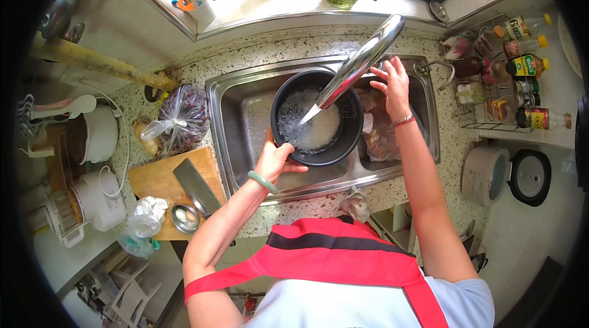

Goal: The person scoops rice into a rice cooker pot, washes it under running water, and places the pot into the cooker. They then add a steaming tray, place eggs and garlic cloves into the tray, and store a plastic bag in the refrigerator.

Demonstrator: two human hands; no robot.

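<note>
My left hand [275, 160] grips the near-left rim of a dark rice cooker inner pot [351, 136], thumb at the edge. Over the sink [233, 98] the pot is held beneath a shiny chrome faucet [363, 58], and water streams into it. Bubbly water and whitish grains that look like rice [322, 127] lie inside. To the right of the faucet my right hand [394, 85] is raised, fingers apart and holding nothing. Below that hand, clear plastic bags [381, 141] with contents I cannot make out fill part of the right basin.
Left of the sink, a cleaver [195, 187] lies on a wooden cutting board [147, 174] beside a small metal bowl with eggs [184, 218]. A tied plastic bag of dark produce [184, 113] sits behind. A bottle rack [491, 122] and an open rice cooker [485, 174] stand right.
</note>
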